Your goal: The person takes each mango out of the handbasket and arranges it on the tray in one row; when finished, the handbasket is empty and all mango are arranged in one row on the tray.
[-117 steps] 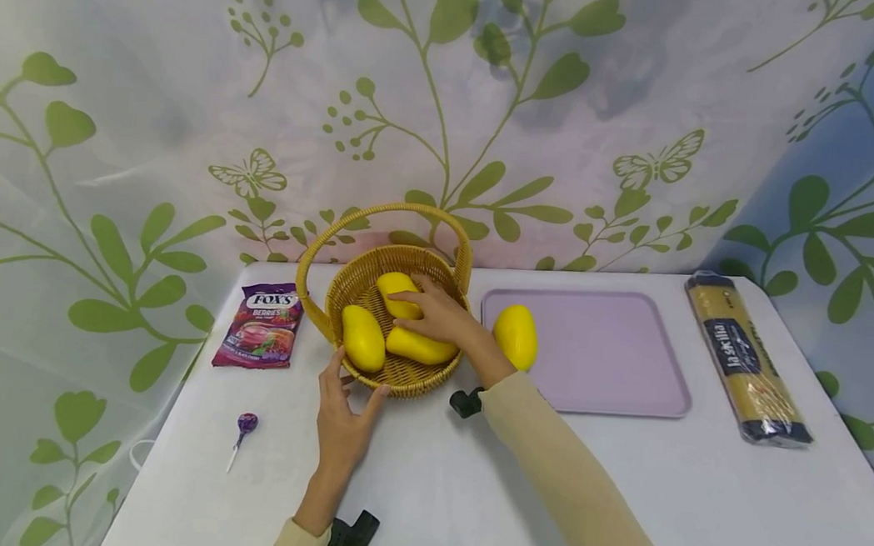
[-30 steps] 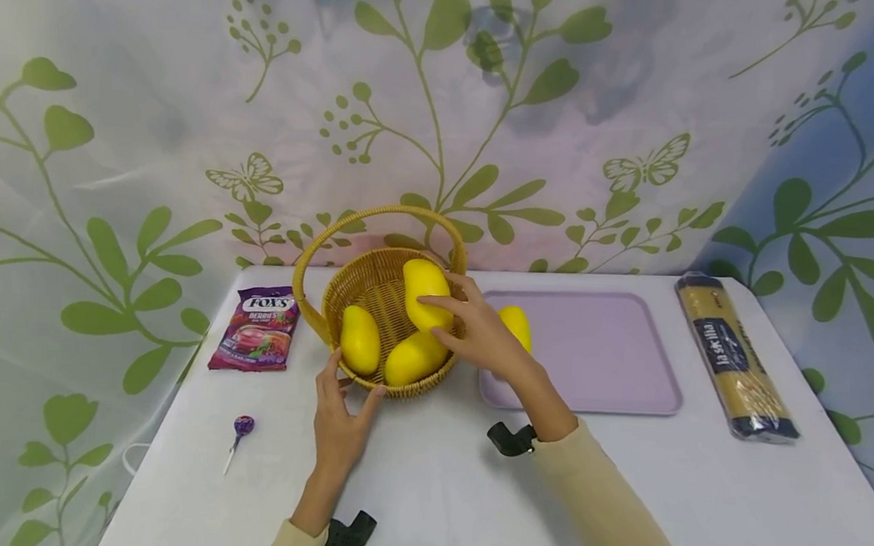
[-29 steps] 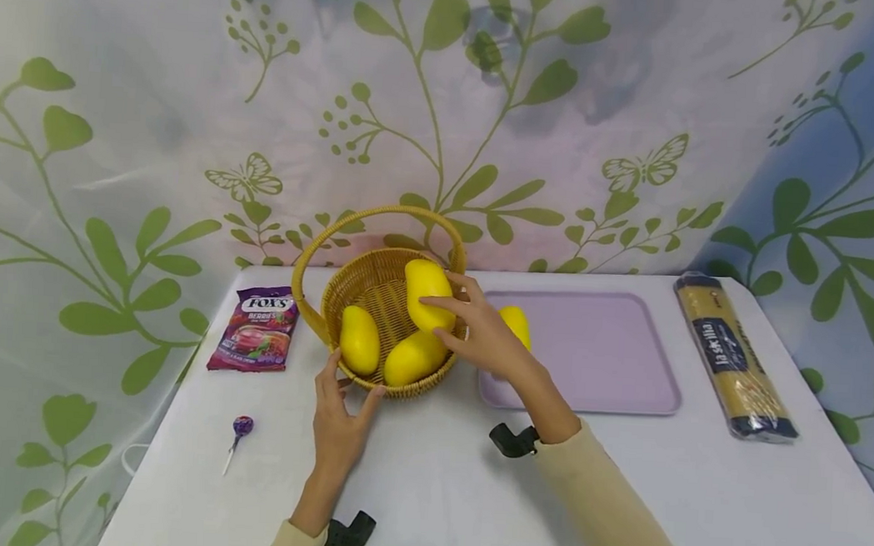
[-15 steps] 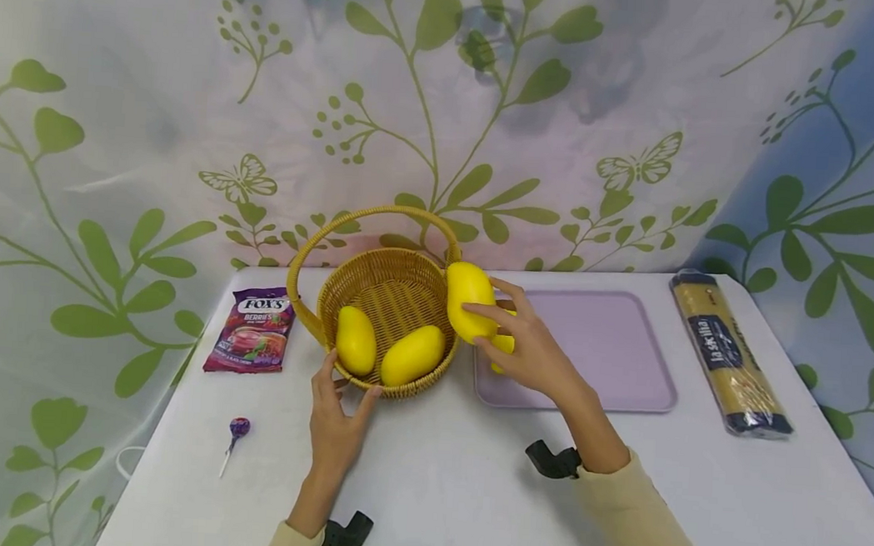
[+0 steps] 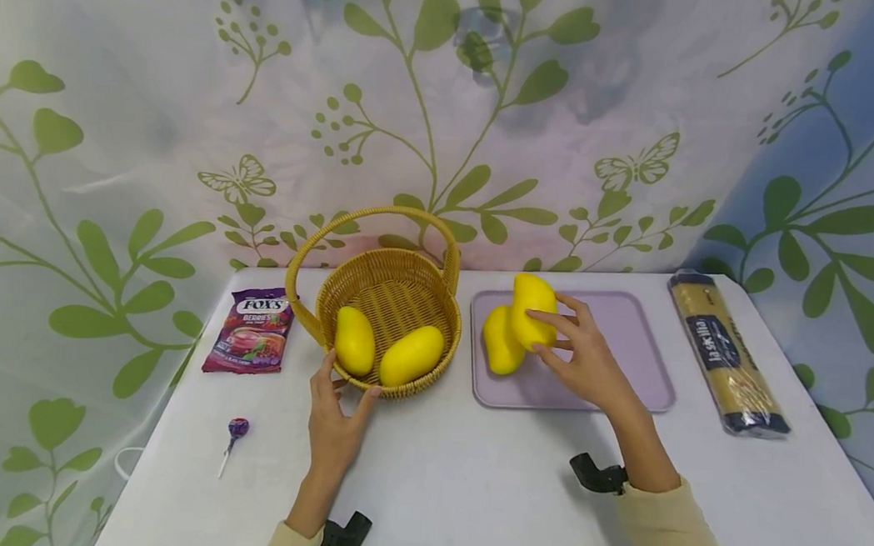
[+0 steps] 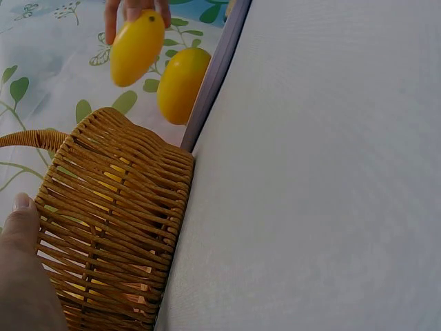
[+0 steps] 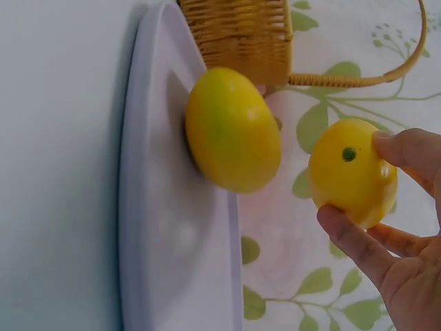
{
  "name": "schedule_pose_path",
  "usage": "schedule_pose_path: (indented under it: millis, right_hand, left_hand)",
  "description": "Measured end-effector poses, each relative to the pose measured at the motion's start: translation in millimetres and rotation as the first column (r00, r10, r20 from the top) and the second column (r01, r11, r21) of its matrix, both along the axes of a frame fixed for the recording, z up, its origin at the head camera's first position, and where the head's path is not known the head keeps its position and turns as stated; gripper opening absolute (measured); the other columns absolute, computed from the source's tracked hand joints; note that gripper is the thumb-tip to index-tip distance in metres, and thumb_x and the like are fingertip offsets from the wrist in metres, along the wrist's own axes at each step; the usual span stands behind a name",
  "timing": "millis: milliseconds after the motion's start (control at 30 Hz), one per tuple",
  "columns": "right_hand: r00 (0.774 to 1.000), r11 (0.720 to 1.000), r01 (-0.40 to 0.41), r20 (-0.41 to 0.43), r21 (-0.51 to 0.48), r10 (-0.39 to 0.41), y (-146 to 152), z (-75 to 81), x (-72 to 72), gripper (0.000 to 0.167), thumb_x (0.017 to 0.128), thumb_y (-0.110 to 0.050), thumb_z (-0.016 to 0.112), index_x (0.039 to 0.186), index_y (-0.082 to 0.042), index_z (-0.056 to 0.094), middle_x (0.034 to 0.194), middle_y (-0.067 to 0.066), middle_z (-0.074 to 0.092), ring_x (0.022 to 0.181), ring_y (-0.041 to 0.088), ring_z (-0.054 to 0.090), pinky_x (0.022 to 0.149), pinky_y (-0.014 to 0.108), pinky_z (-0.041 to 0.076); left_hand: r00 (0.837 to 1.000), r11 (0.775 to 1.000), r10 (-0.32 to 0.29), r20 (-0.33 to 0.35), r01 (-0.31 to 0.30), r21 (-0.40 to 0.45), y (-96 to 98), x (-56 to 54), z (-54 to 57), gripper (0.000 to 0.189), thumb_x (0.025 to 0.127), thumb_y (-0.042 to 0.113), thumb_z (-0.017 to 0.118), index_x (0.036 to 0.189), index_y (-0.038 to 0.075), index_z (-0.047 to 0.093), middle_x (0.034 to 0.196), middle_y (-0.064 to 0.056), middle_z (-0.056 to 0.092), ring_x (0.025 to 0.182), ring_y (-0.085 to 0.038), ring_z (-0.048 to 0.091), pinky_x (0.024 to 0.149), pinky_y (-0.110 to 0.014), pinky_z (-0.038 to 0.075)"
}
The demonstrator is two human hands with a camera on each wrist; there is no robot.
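Note:
My right hand (image 5: 585, 357) holds a yellow mango (image 5: 533, 311) between thumb and fingers, raised over the lilac tray (image 5: 610, 384). In the right wrist view the held mango (image 7: 351, 172) shows its green stem spot, with a gap between it and the tray. Another mango (image 5: 503, 344) lies on the tray's left part, partly overlapped by the held one in the head view. The wicker basket (image 5: 448, 332) with a tall handle has two mangoes inside, one at left (image 5: 355, 341) and one at right (image 5: 413, 356). My left hand (image 5: 335, 430) grips the basket's near left rim.
A purple candy bag (image 5: 251, 333) lies left of the basket, with a lollipop (image 5: 235, 438) nearer the front. At the far right lies a pack of pasta (image 5: 728, 353). A leaf-patterned curtain (image 5: 416, 121) hangs behind the white table (image 5: 469, 484).
My right hand has lifted a mango out of the basket and carried it right, over the tray. The left hand has stayed at the basket rim.

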State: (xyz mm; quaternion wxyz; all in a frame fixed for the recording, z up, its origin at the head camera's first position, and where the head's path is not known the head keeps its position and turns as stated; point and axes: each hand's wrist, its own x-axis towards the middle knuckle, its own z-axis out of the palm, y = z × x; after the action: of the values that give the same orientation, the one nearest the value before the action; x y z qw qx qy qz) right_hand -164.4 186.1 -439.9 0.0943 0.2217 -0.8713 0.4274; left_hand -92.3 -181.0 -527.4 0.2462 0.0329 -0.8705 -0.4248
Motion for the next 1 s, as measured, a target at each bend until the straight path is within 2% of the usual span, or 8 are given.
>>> schedule_pose_path:
  millis: [333,667,1000]
  right_hand:
    - [0.999,0.998,0.042,-0.008,0.056,-0.042,25.4,-18.0,1.0,0.044,0.086,-0.003,0.073,0.129,-0.009,0.063,0.147,0.031,0.029,0.111,0.049,0.056,0.076,0.051,0.057]
    - [0.997,0.997,0.016,0.069,0.076,-0.021,30.1,-36.8,0.0,0.044,0.086,-0.001,0.071,0.128,-0.008,0.063,0.144,0.033,0.03,0.119,0.053,0.05,0.079,0.05,0.057]
    - [0.99,0.994,-0.039,0.137,0.103,0.025,31.0,-42.0,0.9,0.047,0.088,-0.003,0.07,0.133,-0.009,0.06,0.148,0.032,0.028,0.125,0.05,0.047,0.083,0.049,0.056]
  left_hand:
    - [1.0,1.0,-0.003,0.009,0.003,-0.009,0.0,-0.5,-0.3,0.087,0.085,0.036,0.076,0.154,0.021,0.026,0.141,-0.011,0.044,0.109,-0.028,0.058,0.088,-0.046,0.05]
    - [1.0,1.0,-0.002,0.02,0.002,0.002,0.2,1.5,0.7,0.087,0.084,0.036,0.076,0.154,0.021,0.027,0.142,-0.01,0.043,0.109,-0.029,0.058,0.089,-0.046,0.049]
    - [1.0,1.0,-0.004,-0.001,0.004,-0.011,0.0,-0.1,-0.6,0.087,0.085,0.035,0.076,0.155,0.02,0.026,0.143,-0.01,0.043,0.108,-0.027,0.059,0.087,-0.047,0.05]
